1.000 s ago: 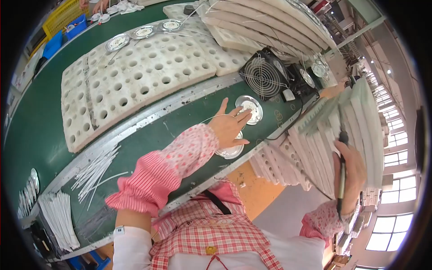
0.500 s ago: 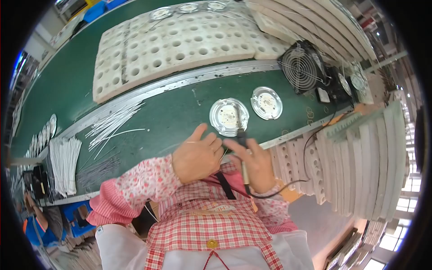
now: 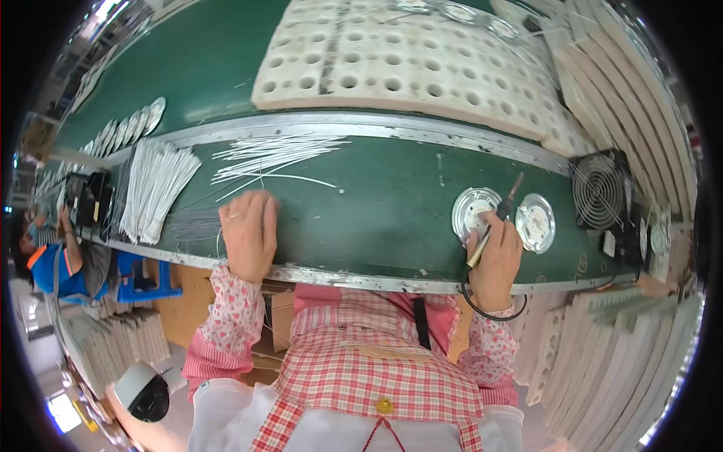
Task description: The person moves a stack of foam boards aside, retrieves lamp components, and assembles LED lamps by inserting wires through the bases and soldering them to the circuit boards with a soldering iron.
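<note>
My right hand is closed around a soldering iron, its tip pointing up and away over the bench. Just beyond those fingers lies a round silver metal disc, partly covered by the hand. A second such disc lies to its right. My left hand rests at the bench's near edge with fingers curled together, beside thin grey wires. A thin strand shows along its left side; what the fingertips hold, if anything, is hidden. Loose white wires lie beyond the left hand.
A thick bundle of white wires lies at left. A pale board with holes stands beyond the metal rail. At right are a black fan and stacked pale boards. Another person sits far left, near a blue stool.
My hands have moved apart: the left has gone left to the grey wires, while the right stays near the discs with the soldering iron. The view has shifted left.
</note>
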A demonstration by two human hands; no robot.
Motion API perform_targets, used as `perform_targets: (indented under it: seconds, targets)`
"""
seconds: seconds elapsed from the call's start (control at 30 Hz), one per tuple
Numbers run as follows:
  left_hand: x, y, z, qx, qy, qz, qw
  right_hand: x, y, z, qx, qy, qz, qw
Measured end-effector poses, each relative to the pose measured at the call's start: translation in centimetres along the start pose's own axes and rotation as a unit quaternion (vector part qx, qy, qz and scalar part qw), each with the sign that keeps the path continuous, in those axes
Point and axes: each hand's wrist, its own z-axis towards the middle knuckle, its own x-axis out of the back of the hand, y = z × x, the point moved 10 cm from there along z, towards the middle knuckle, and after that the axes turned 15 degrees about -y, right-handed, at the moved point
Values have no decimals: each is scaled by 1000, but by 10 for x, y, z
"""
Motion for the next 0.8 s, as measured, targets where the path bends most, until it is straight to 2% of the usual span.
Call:
perform_targets:
  seconds: [0.1, 0.2, 0.33, 0.5, 0.6, 0.63, 0.8]
  targets:
    - [10, -9, 6, -42, 19, 53, 998, -14, -23, 18, 124, -78, 106, 984]
    - [-4, -35, 12, -21, -31, 48, 998, -22, -33, 26, 199, -137, 186, 952]
    - [-18, -32, 13, -73, -130, 8, 989, -13, -24, 25, 91, -109, 233, 962]
    - [5, -14, 22, -77, -40, -43, 995, -19, -40, 30, 95, -155, 102, 978]
    - [-4, -9, 29, -27, -34, -217, 975, -26, -41, 33, 89, -152, 163, 971]
    - [-7, 7, 33, -70, -22, -254, 964, -26, -43, 33, 102, -152, 178, 967]
    - [-37, 95, 48, -131, -115, -389, 905, -23, -40, 18, 113, -125, 380, 909]
